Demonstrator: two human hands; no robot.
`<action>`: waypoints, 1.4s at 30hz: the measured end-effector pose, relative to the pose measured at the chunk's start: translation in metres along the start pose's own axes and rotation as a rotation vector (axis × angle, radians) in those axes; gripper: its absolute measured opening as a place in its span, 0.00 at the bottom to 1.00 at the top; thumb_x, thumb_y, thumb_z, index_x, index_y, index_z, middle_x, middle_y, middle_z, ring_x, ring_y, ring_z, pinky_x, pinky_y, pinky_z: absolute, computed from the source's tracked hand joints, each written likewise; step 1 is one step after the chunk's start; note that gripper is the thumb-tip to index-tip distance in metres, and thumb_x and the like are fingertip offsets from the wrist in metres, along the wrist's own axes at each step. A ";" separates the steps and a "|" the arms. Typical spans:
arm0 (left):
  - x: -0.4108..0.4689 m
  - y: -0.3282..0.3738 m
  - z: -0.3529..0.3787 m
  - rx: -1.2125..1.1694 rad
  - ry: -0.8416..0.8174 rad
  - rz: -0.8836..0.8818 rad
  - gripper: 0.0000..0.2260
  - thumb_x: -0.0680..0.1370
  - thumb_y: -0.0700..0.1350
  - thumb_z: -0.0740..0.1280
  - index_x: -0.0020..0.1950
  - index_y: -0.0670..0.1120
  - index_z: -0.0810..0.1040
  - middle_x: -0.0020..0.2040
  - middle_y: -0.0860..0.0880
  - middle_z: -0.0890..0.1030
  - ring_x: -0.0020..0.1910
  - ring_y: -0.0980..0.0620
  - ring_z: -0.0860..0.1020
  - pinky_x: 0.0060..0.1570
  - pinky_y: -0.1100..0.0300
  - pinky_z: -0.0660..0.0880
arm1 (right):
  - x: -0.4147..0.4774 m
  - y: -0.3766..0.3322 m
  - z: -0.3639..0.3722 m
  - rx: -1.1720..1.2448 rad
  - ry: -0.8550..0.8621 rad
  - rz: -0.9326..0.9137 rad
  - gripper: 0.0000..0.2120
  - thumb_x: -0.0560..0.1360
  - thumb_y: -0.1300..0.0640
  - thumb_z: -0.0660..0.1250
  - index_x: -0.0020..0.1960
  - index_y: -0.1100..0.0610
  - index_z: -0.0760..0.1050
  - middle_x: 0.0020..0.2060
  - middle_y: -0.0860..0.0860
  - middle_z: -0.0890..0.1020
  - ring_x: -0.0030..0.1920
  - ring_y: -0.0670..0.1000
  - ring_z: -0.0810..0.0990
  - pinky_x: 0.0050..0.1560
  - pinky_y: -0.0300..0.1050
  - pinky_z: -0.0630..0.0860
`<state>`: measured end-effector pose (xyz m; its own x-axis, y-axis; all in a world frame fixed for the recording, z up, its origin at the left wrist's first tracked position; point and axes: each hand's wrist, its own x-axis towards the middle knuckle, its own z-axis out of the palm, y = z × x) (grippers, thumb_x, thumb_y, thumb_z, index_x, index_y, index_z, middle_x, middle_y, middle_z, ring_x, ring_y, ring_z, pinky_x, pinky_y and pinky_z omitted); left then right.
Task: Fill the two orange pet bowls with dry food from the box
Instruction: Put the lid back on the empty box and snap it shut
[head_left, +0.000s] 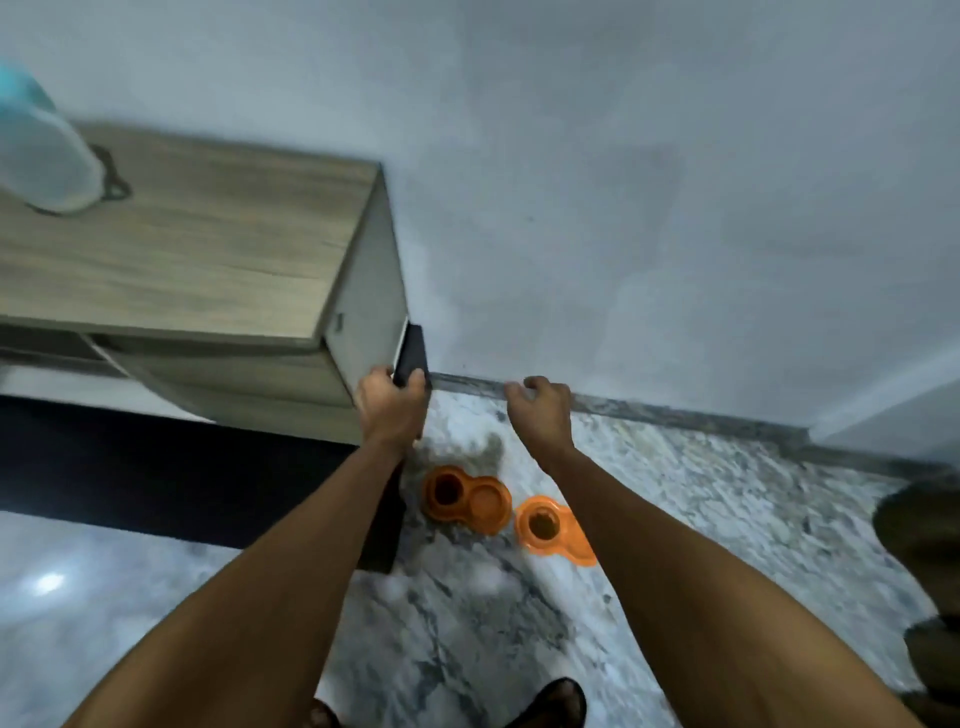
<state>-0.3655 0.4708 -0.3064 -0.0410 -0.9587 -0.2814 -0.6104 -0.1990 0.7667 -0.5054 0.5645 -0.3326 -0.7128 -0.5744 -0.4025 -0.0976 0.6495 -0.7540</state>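
Orange catches us first in the head view: two pet bowls down on the marbled floor (727, 519), the left bowl (465, 499) and the right bowl (551, 525) just beside each other, between our forearms. Their wells look dark, but whether that is food or shadow we cannot tell through the blur.

Up we go to the left hand (390, 402). Its fingers and thumb are curled round the upper end of a dark, flat box (413, 353), which stands against the side of the wooden cabinet (182, 249), close to the wall (623, 208). We take this for the food box. Its top edge shows just above the knuckles; the lower part is hidden behind the forearm.

How will it handle? We judge it stiff-sided but easy to dent. It is probably bottom-heavy, with loose food that shifts when tipped. One hand at the top will lift it, but a second hand low on the side would steady the pour.

That second hand is free: the right hand (540, 410) hangs near the box but apart from it, fingers loosely curled on nothing. The bowls lie below both hands, well clear of the fingers.
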 end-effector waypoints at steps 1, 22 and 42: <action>0.003 0.004 -0.027 -0.010 0.016 0.013 0.19 0.77 0.47 0.67 0.63 0.35 0.76 0.58 0.35 0.79 0.61 0.37 0.75 0.58 0.51 0.69 | -0.012 -0.022 0.010 0.007 -0.002 -0.014 0.24 0.76 0.45 0.62 0.67 0.58 0.74 0.68 0.54 0.68 0.61 0.58 0.78 0.65 0.53 0.74; 0.158 -0.070 -0.453 -0.225 0.300 -0.032 0.20 0.77 0.48 0.68 0.66 0.39 0.76 0.66 0.40 0.78 0.66 0.41 0.74 0.63 0.55 0.69 | -0.145 -0.345 0.307 0.054 -0.119 -0.312 0.24 0.73 0.43 0.63 0.61 0.57 0.79 0.64 0.57 0.77 0.59 0.57 0.79 0.65 0.49 0.74; 0.434 -0.112 -0.614 -0.178 0.327 -0.058 0.19 0.76 0.48 0.69 0.62 0.37 0.79 0.59 0.38 0.81 0.62 0.41 0.77 0.62 0.54 0.71 | -0.090 -0.549 0.580 0.011 -0.256 -0.375 0.19 0.72 0.46 0.63 0.57 0.54 0.80 0.59 0.54 0.80 0.57 0.55 0.80 0.61 0.49 0.75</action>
<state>0.1708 -0.0478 -0.1602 0.2620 -0.9533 -0.1501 -0.4565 -0.2594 0.8511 0.0153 -0.0292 -0.1829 -0.4347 -0.8745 -0.2151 -0.3075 0.3687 -0.8772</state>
